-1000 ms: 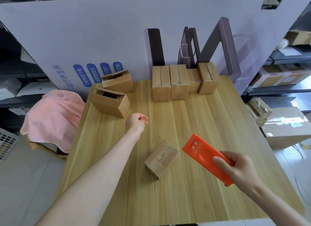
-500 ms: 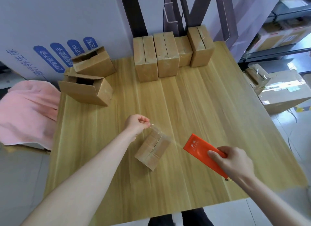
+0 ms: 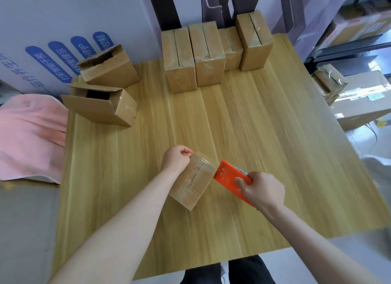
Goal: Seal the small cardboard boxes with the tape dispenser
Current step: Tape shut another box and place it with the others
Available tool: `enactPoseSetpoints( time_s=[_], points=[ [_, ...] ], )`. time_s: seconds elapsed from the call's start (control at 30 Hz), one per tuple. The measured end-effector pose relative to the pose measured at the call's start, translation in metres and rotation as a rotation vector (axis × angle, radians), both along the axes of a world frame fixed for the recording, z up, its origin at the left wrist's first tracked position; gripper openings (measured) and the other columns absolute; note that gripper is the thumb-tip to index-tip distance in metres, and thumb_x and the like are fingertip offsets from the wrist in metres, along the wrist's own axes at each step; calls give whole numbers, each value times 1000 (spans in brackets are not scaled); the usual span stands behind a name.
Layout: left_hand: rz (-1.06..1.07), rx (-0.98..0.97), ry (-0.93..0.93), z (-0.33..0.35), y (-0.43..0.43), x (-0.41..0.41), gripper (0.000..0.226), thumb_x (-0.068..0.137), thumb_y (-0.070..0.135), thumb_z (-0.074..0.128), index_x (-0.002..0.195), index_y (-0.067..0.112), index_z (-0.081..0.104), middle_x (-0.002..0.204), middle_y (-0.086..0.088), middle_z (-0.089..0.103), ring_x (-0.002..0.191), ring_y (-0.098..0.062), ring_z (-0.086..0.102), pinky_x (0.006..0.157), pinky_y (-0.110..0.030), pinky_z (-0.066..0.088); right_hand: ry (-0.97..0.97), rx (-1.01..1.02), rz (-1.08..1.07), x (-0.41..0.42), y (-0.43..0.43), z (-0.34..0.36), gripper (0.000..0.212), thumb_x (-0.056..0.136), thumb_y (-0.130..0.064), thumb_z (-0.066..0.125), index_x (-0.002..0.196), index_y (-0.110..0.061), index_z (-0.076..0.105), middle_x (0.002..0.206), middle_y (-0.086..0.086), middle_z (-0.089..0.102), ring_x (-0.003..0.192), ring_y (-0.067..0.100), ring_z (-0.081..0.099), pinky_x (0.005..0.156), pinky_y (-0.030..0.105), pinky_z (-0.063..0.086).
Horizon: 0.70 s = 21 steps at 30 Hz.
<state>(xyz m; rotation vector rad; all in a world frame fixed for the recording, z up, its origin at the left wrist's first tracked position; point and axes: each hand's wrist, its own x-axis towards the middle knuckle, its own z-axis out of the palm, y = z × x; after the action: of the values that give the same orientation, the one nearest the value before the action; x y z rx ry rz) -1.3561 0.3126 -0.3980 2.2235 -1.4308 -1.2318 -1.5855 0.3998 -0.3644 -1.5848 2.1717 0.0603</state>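
A small box (image 3: 194,182) lies on the bench (image 3: 254,125). At its far end, the left hand (image 3: 176,161) pinches clear tape (image 3: 204,160) with curled fingers. At its right side, the right hand (image 3: 262,190) grips the orange tape dispenser (image 3: 227,175), which touches the box.

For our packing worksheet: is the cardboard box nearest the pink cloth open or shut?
Open. The box beside the pink cloth has its top flaps apart, and its dark inside shows between them.

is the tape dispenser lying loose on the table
No, the right hand grips the orange tape dispenser against the small box, while the left hand pinches the tape.
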Motion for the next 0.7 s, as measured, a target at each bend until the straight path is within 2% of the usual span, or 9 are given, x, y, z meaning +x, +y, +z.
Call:
enactPoseSetpoints(
  time_s=[0.07, 0.1, 0.13, 0.2, 0.27, 0.37, 0.47, 0.57, 0.7],
  points=[
    [-51, 131, -20, -3, 2, 7, 48, 94, 37, 53, 140, 27, 47, 134, 5, 57, 127, -21, 49, 102, -33, 41, 22, -18, -3, 1, -4, -1, 42, 82, -57, 52, 74, -17, 65, 61, -5, 56, 65, 23, 58, 50, 24, 33],
    [-39, 171, -25, -4, 6, 11, 59, 94, 44, 52, 147, 24, 36, 145, 2, 47, 134, -23, 42, 109, -38, 35, 26, -21, 0, 0, -4, -1, 42, 82, -57, 52, 73, -17, 64, 60, -6, 54, 64, 22, 56, 49, 24, 31],
    [-9, 142, -38, -5, 11, 13, 65, 94, 48, 51, 149, 21, 31, 148, -1, 42, 135, -24, 40, 111, -40, 33, 26, -20, 3, 0, -4, -1, 42, 82, -56, 52, 73, -17, 63, 60, -6, 54, 64, 22, 56, 49, 24, 30],
    [97, -63, -30, -4, 25, 12, 58, 95, 45, 51, 145, 21, 38, 141, 0, 50, 127, -20, 49, 103, -34, 40, 30, -22, 20, 1, -4, -1, 42, 82, -56, 51, 72, -16, 61, 60, -6, 54, 63, 23, 55, 49, 25, 29],
    [161, -214, 56, -3, 41, 4, 44, 97, 42, 47, 137, 23, 50, 132, 4, 58, 120, -13, 54, 96, -26, 40, 47, -24, 60, 3, -7, 1, 42, 83, -56, 50, 72, -17, 59, 60, -6, 53, 62, 22, 54, 48, 25, 29],
    [57, -156, 77, -9, 59, -10, 43, 99, 40, 42, 137, 21, 50, 133, 3, 58, 123, -15, 52, 99, -25, 39, 76, -22, 130, 8, -15, 8, 40, 85, -56, 49, 67, -20, 53, 60, -7, 52, 61, 21, 55, 49, 25, 31],
    [71, -161, 35, -14, 59, -12, 42, 100, 36, 41, 138, 18, 49, 134, 0, 57, 125, -19, 51, 99, -27, 38, 102, -50, 195, 20, -26, 17, 40, 86, -49, 50, 58, -23, 38, 60, -5, 54, 62, 24, 56, 48, 26, 29],
    [96, -180, 42, -16, 60, -13, 41, 100, 34, 42, 136, 15, 51, 132, -3, 59, 123, -21, 52, 94, -24, 37, 143, -57, 238, 34, -37, 26, 34, 87, -44, 47, 66, -18, 44, 77, 2, 66, 70, 30, 58, 55, 29, 30],
    [124, -214, 52, -15, 62, -18, 40, 101, 32, 41, 134, 13, 52, 130, -4, 60, 121, -22, 53, 93, -26, 38, 140, -88, 252, 44, -46, 32, 34, 92, -42, 42, 67, -20, 42, 80, 5, 67, 78, 32, 63, 59, 30, 33]
  ],
)
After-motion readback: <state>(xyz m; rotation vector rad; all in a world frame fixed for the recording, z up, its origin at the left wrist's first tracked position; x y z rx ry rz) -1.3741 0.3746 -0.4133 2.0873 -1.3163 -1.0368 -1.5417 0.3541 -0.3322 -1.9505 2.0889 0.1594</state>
